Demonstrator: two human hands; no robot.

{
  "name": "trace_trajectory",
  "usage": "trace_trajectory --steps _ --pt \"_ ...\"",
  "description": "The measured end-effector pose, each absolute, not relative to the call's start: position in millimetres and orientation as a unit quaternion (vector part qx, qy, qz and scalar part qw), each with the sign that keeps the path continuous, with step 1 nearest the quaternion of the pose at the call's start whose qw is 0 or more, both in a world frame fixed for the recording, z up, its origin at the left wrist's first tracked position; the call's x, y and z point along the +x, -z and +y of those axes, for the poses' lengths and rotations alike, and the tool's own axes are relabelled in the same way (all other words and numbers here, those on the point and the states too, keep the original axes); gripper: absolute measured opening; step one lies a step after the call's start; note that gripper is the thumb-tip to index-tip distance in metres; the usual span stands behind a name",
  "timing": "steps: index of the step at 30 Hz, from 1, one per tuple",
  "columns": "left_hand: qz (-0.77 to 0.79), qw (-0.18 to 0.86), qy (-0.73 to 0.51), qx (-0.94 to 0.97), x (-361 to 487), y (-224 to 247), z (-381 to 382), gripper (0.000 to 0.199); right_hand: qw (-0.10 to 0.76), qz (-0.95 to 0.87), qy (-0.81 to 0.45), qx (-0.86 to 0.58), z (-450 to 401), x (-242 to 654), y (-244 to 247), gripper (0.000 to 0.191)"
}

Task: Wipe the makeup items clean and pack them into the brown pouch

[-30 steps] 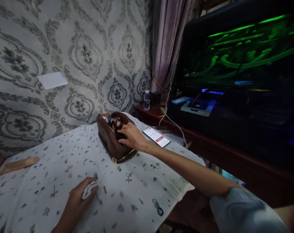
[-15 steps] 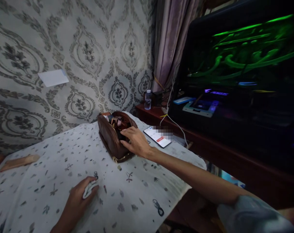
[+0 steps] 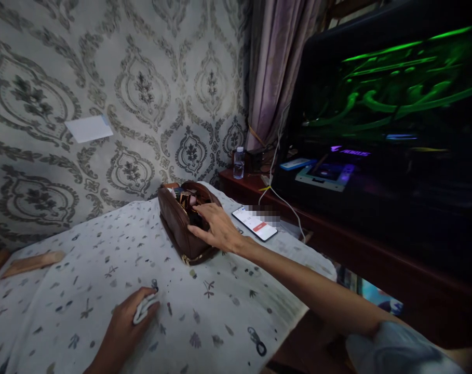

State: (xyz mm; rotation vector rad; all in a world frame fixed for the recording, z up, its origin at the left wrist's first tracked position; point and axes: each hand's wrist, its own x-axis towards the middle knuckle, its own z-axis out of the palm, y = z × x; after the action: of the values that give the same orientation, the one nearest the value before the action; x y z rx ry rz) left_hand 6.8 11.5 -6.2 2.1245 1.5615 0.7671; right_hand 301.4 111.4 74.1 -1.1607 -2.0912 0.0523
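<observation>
A brown leather pouch bag (image 3: 174,224) stands on the patterned white cloth with its zipped top open. Several small items (image 3: 186,198) crowd its far end, too jumbled to name. Over the bag's near opening is my right hand (image 3: 216,227), its thumb apart from the fingers at the bag's edge; I see nothing held, though the fingertips partly overlap the dark inside. My left hand (image 3: 129,324) rests low on the cloth, fingers curled round a small white coiled bundle (image 3: 144,307), perhaps a cable.
A lit smartphone (image 3: 257,223) lies right of the bag. Behind it, a water bottle (image 3: 239,163) and a white cable (image 3: 284,196) are on the red-brown desk (image 3: 236,182), beside a dark glass case (image 3: 376,171). A tan flat strip (image 3: 33,264) lies at left on the cloth (image 3: 103,301).
My right thumb has spread further left along the bag's edge. The left hand keeps its hold on the white bundle. The whole view has shifted slightly.
</observation>
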Motion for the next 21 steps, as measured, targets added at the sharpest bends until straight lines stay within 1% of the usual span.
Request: trace_trajectory --steps 5,7,9,11,13,21 --pt "0.551 0.189 -0.284 0.762 5.3 10.3 12.3 0.039 0.316 -0.801 -0.089 -0.501 131.1 280.1 -95.2 0.090" --pt "0.547 0.189 -0.285 0.764 4.5 12.0 12.6 0.039 0.295 -0.790 -0.131 -0.522 140.9 273.0 -100.6 0.099" --pt "0.546 0.190 -0.281 0.766 3.4 13.6 13.1 0.040 0.287 -0.786 -0.165 -0.523 148.1 269.0 -103.4 0.097" --pt "0.549 0.190 -0.277 0.765 1.9 15.5 13.8 0.041 0.298 -0.789 -0.177 -0.507 151.9 267.9 -103.6 0.087" --pt "0.554 0.189 -0.279 0.762 0.1 17.9 14.6 0.042 0.315 -0.793 -0.180 -0.490 152.9 268.7 -102.2 0.081" --pt "0.552 0.184 -0.292 0.759 -2.2 21.6 15.4 0.042 0.338 -0.798 -0.165 -0.470 152.0 271.1 -98.8 0.073"
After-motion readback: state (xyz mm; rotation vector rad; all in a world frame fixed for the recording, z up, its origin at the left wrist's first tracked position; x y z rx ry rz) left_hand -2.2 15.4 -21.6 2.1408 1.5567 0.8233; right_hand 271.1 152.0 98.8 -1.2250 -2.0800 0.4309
